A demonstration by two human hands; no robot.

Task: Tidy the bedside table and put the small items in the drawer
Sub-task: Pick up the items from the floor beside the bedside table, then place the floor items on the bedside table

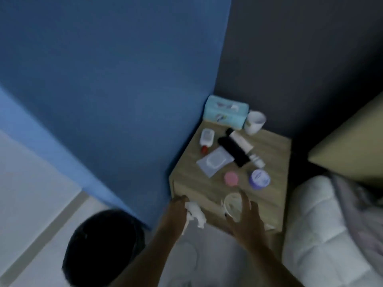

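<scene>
Both hands work at the bedside table's (209,189) front edge: left hand (176,212) clamped on soft crumpled tissue (195,213), right hand (246,216) spread over a light, crushable cup (233,204); grip its rim.

The desk (267,150) is pale wood with a faint grain, set against a blue wall (103,69) and a dark grey wall (300,48). On it lie a light turquoise tissue pack (226,111) with a small printed motif, a white cup (255,122), a clear bottle with a red cap (205,139), a black tube (233,151), a white tube (241,140), a translucent whitish sachet (214,161), a pink lid (231,178) and a lilac jar (259,179). The left hand (176,212) holds white crumpled tissue (195,213). The bin (103,249) is black, the bedding (323,224) white.
</scene>
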